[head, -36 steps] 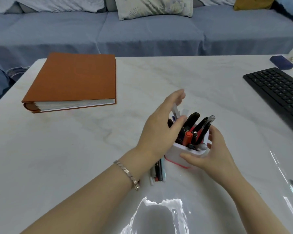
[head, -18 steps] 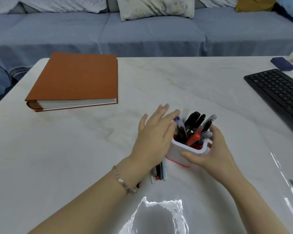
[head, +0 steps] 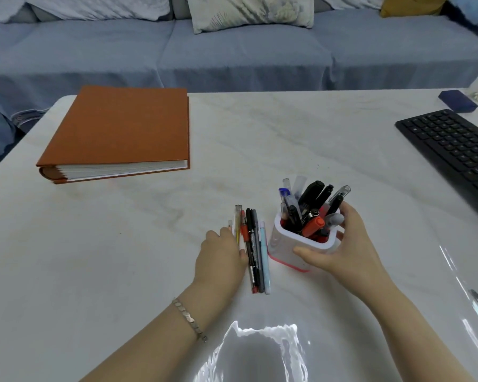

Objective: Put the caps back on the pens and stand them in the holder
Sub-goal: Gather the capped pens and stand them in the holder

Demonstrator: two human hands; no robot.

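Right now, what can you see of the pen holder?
The pen holder is a white, rounded-square cup, plastic by its look, with a red inside and a pink base rim. It stands on the marble-look table, crammed with pens and markers. The right hand grips it, thumb on the near wall. A row of loose pens lies just left.

Glossy white marble-look tabletop (head: 260,133) throws glare just in front of the smooth white plastic pen holder (head: 284,252); the slim plastic pens (head: 255,252) left of the holder look slick. Further left, the orange cloth-covered book (head: 122,125) is matt over paper page edges, and right of the holder the black plastic keyboard (head: 453,144) reads matt.
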